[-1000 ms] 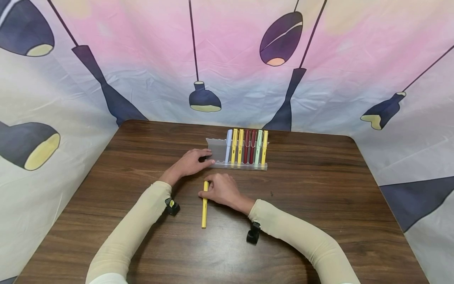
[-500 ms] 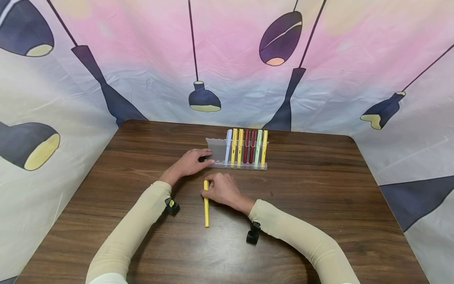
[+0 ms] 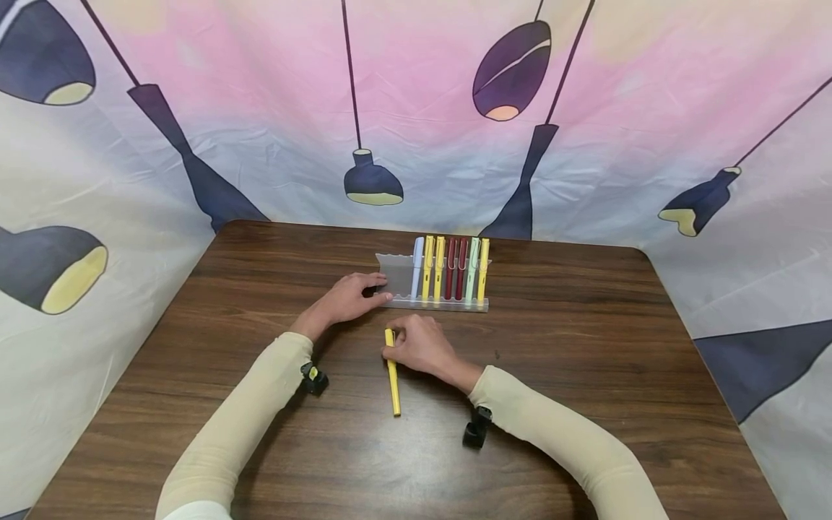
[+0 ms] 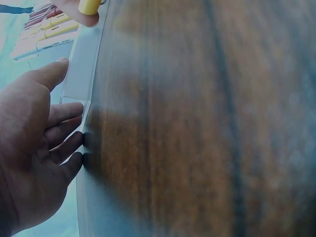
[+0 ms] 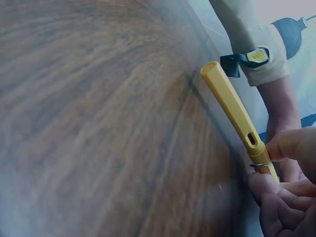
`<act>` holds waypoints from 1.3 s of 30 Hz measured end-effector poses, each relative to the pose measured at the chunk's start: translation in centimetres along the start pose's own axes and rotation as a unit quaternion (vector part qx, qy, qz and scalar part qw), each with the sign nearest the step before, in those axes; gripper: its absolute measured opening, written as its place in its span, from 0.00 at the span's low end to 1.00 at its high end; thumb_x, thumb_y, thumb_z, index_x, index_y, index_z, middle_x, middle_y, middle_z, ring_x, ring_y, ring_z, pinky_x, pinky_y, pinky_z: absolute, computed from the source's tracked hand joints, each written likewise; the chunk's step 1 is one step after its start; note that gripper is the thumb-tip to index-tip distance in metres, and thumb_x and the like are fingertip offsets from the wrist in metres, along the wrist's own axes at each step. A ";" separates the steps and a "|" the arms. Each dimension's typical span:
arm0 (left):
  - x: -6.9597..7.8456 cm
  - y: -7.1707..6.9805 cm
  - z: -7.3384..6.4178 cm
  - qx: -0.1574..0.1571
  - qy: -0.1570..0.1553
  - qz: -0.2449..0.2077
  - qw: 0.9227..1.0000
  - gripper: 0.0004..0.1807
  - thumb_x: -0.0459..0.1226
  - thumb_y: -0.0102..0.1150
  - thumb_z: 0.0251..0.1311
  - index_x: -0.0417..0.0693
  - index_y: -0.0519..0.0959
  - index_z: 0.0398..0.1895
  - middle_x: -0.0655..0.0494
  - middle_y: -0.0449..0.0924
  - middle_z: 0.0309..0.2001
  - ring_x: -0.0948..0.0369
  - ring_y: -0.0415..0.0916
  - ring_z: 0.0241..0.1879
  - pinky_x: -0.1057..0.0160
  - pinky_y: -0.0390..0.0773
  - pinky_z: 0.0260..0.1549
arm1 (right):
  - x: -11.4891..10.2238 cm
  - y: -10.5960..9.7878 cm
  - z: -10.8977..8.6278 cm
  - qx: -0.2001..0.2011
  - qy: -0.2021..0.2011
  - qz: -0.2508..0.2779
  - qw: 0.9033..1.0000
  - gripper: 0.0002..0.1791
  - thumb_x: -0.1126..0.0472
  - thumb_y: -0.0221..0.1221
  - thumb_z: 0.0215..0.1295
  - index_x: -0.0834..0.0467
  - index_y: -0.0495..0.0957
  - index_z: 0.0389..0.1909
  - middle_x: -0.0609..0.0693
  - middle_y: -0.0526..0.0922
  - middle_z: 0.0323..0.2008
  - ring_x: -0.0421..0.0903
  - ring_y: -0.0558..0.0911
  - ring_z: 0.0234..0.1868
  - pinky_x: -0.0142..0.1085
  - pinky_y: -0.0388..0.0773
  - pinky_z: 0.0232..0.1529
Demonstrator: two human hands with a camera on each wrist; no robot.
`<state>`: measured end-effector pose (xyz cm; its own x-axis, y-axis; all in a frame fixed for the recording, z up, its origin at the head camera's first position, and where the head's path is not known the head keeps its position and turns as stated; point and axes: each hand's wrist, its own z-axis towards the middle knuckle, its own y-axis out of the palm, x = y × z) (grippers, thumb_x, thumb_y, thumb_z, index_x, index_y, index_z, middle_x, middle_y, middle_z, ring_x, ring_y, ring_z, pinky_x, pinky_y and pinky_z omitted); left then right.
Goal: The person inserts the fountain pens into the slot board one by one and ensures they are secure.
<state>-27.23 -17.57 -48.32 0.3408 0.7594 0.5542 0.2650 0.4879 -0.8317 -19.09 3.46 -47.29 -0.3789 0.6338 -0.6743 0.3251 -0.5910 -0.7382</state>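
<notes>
A yellow fountain pen [image 3: 393, 383] is pinched between the thumb and fingers of my right hand [image 3: 422, 345], near its clip end. Its other end points toward the front of the table. The right wrist view shows the pen's yellow barrel [image 5: 229, 106] with a small oval window and a metal clip by the fingertips. My left hand [image 3: 351, 296] rests at the left end of a clear plastic pen rack [image 3: 398, 278], fingers relaxed. In the left wrist view, the fingers [image 4: 66, 121] touch the rack's end.
Several capped pens stand side by side in the rack: a light blue pen [image 3: 417, 271], yellow pens [image 3: 439, 271], dark red pens [image 3: 451, 271] and a mint green pen [image 3: 472, 269]. The wooden table [image 3: 552, 325] meets a printed cloth backdrop [image 3: 429, 87] behind.
My right hand has shifted slightly to the right with the yellow pen, and the pen's tilt has turned, its near end swinging right. The left hand stays at the rack.
</notes>
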 end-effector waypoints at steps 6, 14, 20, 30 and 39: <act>-0.1 0.0 0.1 0.000 0.009 -0.004 1.000 0.34 0.56 0.55 0.73 0.42 0.74 0.70 0.46 0.70 0.72 0.46 0.62 0.74 0.42 0.62 0.72 | 0.4 -1.3 -0.2 0.001 0.012 -0.011 1.000 0.23 0.58 0.70 0.58 0.61 0.85 0.55 0.39 0.82 0.20 0.33 0.78 0.19 0.29 0.76 0.23; 0.1 -0.1 -0.2 -0.001 0.010 -0.005 1.000 0.34 0.56 0.55 0.73 0.42 0.74 0.70 0.45 0.70 0.72 0.46 0.63 0.74 0.42 0.64 0.71 | 1.3 -2.6 -0.8 0.004 0.026 0.009 1.000 0.23 0.61 0.70 0.58 0.61 0.85 0.56 0.41 0.83 0.20 0.34 0.78 0.19 0.30 0.76 0.21; 0.2 -0.1 -0.2 0.000 0.006 -0.003 1.000 0.34 0.57 0.55 0.72 0.42 0.74 0.70 0.46 0.70 0.72 0.46 0.63 0.74 0.42 0.63 0.71 | 2.0 -3.5 -1.2 0.013 0.035 0.016 0.999 0.24 0.62 0.70 0.58 0.61 0.84 0.57 0.40 0.82 0.20 0.36 0.78 0.19 0.31 0.76 0.22; 0.3 -0.2 -0.3 0.000 0.001 -0.007 1.000 0.35 0.57 0.55 0.72 0.43 0.74 0.71 0.47 0.70 0.73 0.47 0.62 0.75 0.43 0.63 0.72 | 2.1 -5.5 -1.1 0.040 0.042 0.012 0.998 0.22 0.61 0.69 0.59 0.61 0.84 0.56 0.40 0.82 0.21 0.37 0.75 0.17 0.31 0.71 0.21; 0.3 -0.1 -0.1 -0.002 0.005 -0.009 1.000 0.35 0.57 0.55 0.72 0.41 0.74 0.71 0.46 0.70 0.72 0.47 0.63 0.74 0.43 0.64 0.71 | 1.4 -7.6 -0.2 0.086 0.026 0.016 0.996 0.22 0.59 0.70 0.59 0.58 0.84 0.56 0.43 0.86 0.28 0.38 0.75 0.18 0.32 0.70 0.21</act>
<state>-27.07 -17.50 -48.07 0.3456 0.7465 0.5687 0.2740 0.4993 -0.8220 -21.89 8.94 -42.61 -0.3231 0.6355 -0.7012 0.1817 -0.6855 -0.7050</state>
